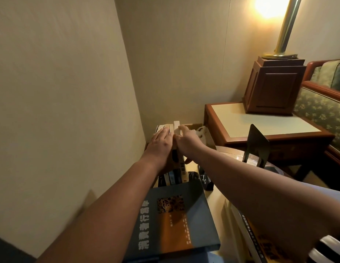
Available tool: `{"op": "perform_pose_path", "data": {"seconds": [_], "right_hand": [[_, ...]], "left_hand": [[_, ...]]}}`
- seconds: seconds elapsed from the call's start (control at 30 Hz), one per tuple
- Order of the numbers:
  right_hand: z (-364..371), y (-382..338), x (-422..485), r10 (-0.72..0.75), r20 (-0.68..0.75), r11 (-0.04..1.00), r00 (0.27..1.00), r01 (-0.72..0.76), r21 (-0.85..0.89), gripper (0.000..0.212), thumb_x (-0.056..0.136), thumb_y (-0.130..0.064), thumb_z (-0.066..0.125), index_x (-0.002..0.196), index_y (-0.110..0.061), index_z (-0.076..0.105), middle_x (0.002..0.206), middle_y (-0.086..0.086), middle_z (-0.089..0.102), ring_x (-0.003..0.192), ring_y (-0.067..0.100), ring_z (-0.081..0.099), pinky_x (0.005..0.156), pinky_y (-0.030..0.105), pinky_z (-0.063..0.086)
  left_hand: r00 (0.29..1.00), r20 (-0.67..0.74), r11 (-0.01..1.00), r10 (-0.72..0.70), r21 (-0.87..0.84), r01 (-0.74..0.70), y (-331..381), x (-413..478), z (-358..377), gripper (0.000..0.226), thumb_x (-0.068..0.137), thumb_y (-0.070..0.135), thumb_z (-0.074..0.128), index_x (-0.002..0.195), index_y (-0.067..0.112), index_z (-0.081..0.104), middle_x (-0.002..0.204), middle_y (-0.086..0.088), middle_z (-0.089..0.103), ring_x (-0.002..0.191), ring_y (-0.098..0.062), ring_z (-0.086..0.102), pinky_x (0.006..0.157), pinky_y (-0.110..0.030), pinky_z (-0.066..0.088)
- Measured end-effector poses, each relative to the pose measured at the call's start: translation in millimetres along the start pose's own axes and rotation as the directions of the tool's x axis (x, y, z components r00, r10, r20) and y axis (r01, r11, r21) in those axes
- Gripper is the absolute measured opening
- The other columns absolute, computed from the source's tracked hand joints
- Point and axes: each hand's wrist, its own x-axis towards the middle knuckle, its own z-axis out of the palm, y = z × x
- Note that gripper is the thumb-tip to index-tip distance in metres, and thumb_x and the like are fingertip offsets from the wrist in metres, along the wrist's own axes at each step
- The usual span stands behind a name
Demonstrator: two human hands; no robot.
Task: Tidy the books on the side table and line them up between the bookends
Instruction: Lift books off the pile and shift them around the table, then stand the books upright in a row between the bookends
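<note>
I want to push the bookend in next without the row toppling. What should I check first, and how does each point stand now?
1. Left hand steadies the row of upright books: ok, it lies flat on their tops.
2. Right hand holds the pale book: ok, its fingers curl over the top edge.
3. Black bookend is against the row: not ok, it stands apart to the right.
4. All books are in the row: not ok, the blue and orange book lies flat in front.
5. The far end of the row is backed: cannot tell, it is hidden behind the hands.
</note>
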Motion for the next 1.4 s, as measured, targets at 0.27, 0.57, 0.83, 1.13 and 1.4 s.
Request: {"op": "perform_pose_path", "data": {"seconds": [0.27,0.57,0.83,1.13,1.4], "right_hand": [[-3,19,-11,-0.023,0.048,0.987,0.999,0.015,0.158,0.053,0.105,-0.042,0.045,0.154,-0.031,0.028,0.158,0.01,0.034,0.133,0.035,0.048,0.088,0.052,0.057],[10,43,-3,-0.045,0.245,0.899,0.968,-0.068,0.433,0.068,0.104,-0.052,0.037,0.16,-0.035,0.002,0.168,0.007,0.002,0.153,0.034,0.006,0.116,0.057,0.02],[16,48,0,-0.075,0.357,0.918,0.931,-0.076,0.389,0.085,0.088,-0.074,0.043,0.158,-0.045,0.002,0.169,0.003,0.005,0.152,0.04,0.011,0.112,0.066,0.026],[-4,62,-28,0.031,0.3,0.935,0.953,-0.133,0.327,0.064,0.101,-0.058,0.034,0.156,-0.025,0.03,0.162,0.011,0.028,0.146,0.039,0.029,0.105,0.05,0.044],[-9,123,-116,-0.03,0.098,0.989,0.995,0.044,-0.139,0.067,0.093,-0.036,0.068,0.152,-0.029,0.037,0.155,0.005,0.038,0.14,0.023,0.04,0.107,0.039,0.043]], "left_hand": [[0.999,0.032,0.999,-0.031,-0.03,0.032,0,-5,-2,0.077,0.092,0.02,0.064,0.155,0.012,0.021,0.164,-0.007,0.013,0.152,-0.024,0.007,0.123,-0.04,0.014],[0.996,0.093,1.0,0.0,-0.007,0.001,7,-3,-8,0.097,0.073,0.028,0.079,0.153,0.016,0.024,0.163,-0.009,0.015,0.151,-0.028,0.009,0.122,-0.045,0.018],[0.979,0.195,0.992,0.062,0.094,-0.081,-6,3,-20,0.113,0.072,0.052,0.077,0.157,0.016,0.011,0.165,-0.007,0.001,0.152,-0.026,0.0,0.123,-0.043,0.009],[0.986,0.15,0.995,0.079,0.05,-0.087,-9,2,-14,0.117,0.069,0.063,0.077,0.156,0.013,0.015,0.164,-0.005,0.017,0.152,-0.022,0.009,0.122,-0.038,0.009],[0.988,0.144,0.995,0.061,0.068,-0.072,-4,-1,-19,0.119,0.068,0.063,0.078,0.155,0.008,0.018,0.163,-0.009,0.02,0.151,-0.024,0.013,0.122,-0.036,0.007]]}}
